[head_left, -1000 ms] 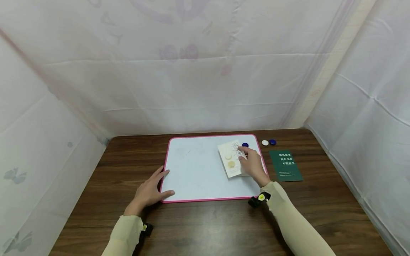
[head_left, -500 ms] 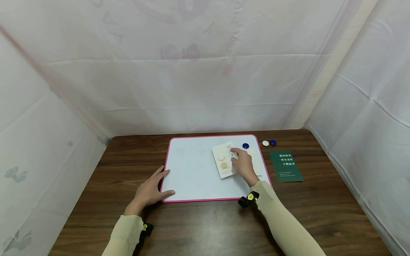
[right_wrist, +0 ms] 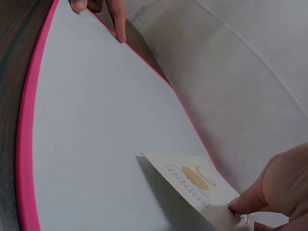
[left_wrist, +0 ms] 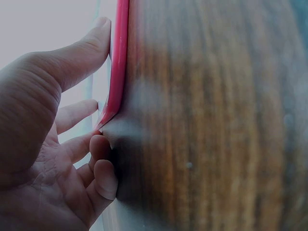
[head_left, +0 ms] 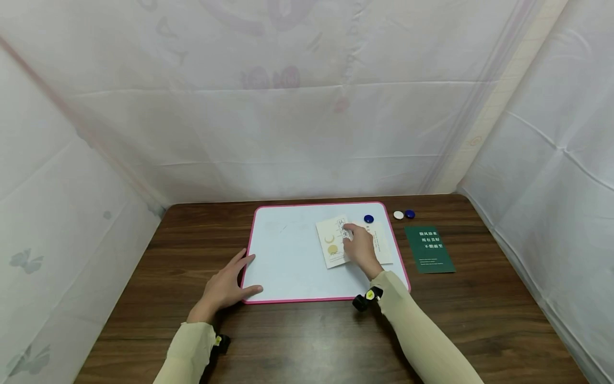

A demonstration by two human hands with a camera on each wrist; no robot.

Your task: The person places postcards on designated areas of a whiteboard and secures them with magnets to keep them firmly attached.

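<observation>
A whiteboard [head_left: 288, 253] with a pink rim lies flat on the table. My right hand [head_left: 361, 248] pinches a cream card [head_left: 330, 244] by its right side, with the thumb on top; in the right wrist view the card's near corner lifts above the board and casts a shadow. Partly behind this hand, another pale card [head_left: 381, 242] lies on the board, with a blue round magnet [head_left: 368, 218] just above it. My left hand [head_left: 224, 285] rests at the board's near left corner, thumb [left_wrist: 86, 53] and index finger extended onto the surface, the other fingers bent beside the rim.
Right of the board, a green card [head_left: 429, 249] with white characters lies on the dark wooden table [head_left: 307, 341]. Beyond it are a white round magnet [head_left: 398, 215] and another blue magnet [head_left: 410, 214]. Pale sheeting [head_left: 307, 133] encloses the back and sides.
My right hand has moved left with the cream card, uncovering the blue magnet and part of the pale card on the board. The left hand has stayed in place.
</observation>
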